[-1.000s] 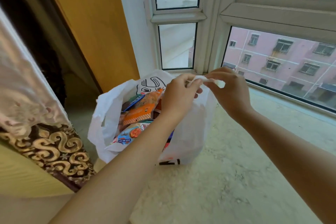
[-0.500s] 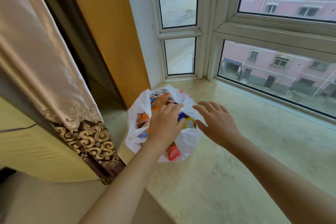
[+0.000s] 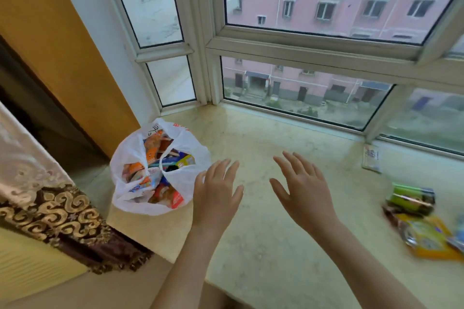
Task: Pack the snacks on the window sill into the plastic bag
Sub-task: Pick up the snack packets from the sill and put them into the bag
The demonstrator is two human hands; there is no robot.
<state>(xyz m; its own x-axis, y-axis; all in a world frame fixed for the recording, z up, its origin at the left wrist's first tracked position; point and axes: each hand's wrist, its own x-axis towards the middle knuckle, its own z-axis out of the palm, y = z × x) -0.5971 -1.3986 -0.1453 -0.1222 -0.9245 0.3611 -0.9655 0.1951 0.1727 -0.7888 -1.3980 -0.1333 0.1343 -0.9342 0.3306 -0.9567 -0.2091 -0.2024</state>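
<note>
Hanging at the far left, a lace curtain (image 3: 30, 173) with a brown and gold patterned hem (image 3: 62, 211) drops beside the window sill (image 3: 251, 246), and an orange wall panel (image 3: 57, 40) rises behind it. Next comes the plastic bag (image 3: 190, 178), white and full of colourful snack packets, sitting at the sill's left end near the front edge, its handles drawn together over the top. Just right of the bag, the left hand (image 3: 216, 198) hovers with its fingers (image 3: 226, 170) straight and spread, holding nothing, close to the bag's side but not touching it. Bare sill lies between it and the right hand (image 3: 303, 193), also spread flat and empty. Well to the right, loose snacks (image 3: 416, 218) lie in a blurred heap by the picture's edge, apart from both hands, with a small white packet (image 3: 371, 158) against the window frame (image 3: 301, 52) behind.
</note>
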